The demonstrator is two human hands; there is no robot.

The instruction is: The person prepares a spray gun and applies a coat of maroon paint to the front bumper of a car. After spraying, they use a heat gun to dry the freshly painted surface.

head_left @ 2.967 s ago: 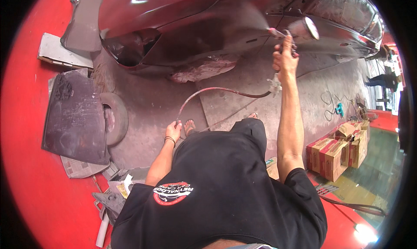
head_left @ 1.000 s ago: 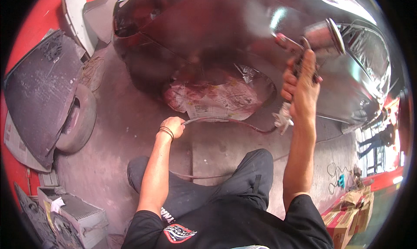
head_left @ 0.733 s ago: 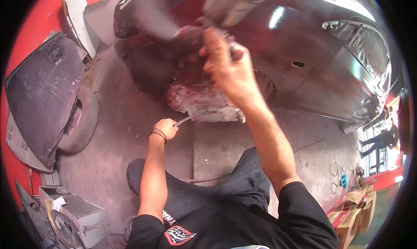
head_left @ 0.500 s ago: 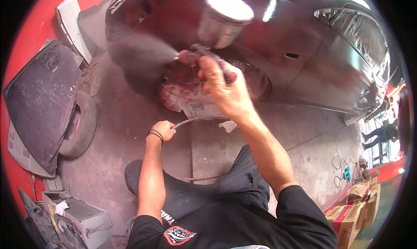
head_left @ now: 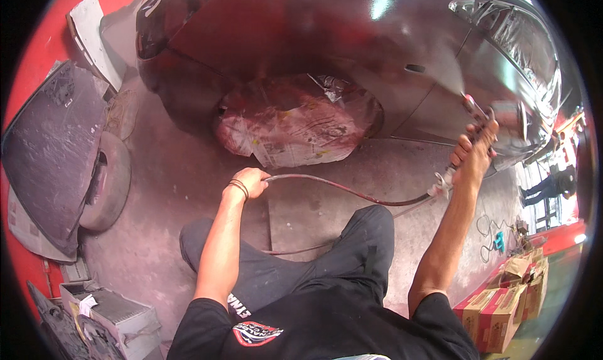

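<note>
Left hand (head_left: 254,183), near left: fingers curled around the hose (head_left: 389,203), which arcs right. Right hand (head_left: 475,149), at right: fingers wrapped about the spray gun (head_left: 480,113); trigger pressure cannot be told. Gun sits right, before the far car (head_left: 314,39), emitting mist (head_left: 447,74). Risks: lingering could cause runs; loosened left grip could let hose brush the car.
</note>
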